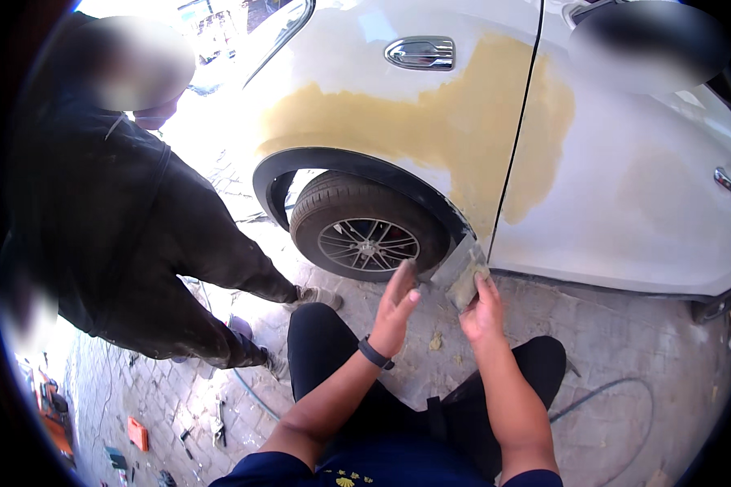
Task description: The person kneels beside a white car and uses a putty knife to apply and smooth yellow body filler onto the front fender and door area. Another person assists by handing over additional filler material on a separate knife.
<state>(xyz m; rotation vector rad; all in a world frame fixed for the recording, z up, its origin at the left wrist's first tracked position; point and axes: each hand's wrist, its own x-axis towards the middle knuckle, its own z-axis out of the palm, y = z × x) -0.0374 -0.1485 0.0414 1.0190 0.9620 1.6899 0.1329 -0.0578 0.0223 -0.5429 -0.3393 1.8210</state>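
Note:
My right hand (483,304) grips a flat grey spreader plate (463,256) smeared with pale putty, held by the lower rear edge of the wheel arch (365,162). To its left, my left hand (396,310) is raised before the tyre (317,219), its fingers stretched out and apart from the plate, with grey smudging on them. Above both hands, the white car panel (357,57) carries a broad yellow filler patch (471,122) around the lower body, reaching across a door seam.
A person in dark clothes (130,219) stands close on my left. A hose (601,388) runs over the paved ground (625,341). An orange case (136,433) and several tools lie at lower left. A door (625,227) extends to the right.

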